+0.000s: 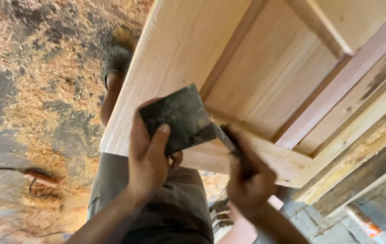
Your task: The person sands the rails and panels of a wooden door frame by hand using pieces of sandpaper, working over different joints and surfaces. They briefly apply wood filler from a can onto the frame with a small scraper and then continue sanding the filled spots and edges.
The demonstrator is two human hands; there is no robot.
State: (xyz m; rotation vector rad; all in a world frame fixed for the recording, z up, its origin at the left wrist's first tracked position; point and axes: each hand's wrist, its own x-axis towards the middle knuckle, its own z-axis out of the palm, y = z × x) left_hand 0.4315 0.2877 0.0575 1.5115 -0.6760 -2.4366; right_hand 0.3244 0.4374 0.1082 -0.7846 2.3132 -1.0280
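My left hand (150,156) grips a dark, worn rectangular sheet (177,116), like a piece of abrasive paper, thumb pressed on its face. My right hand (249,178) pinches a thin dark strip (222,138) at the sheet's lower right corner. Both hands are over the near edge of a pale wooden panelled door (229,77) that lies flat, with raised rails and recessed panels.
Wood shavings and sawdust (44,90) cover the floor at the left. My foot in a dark sandal (117,61) shows under the door's edge. A dark cable (30,178) lies on the floor at the lower left. Rough timber beams (364,167) run under the door at the right.
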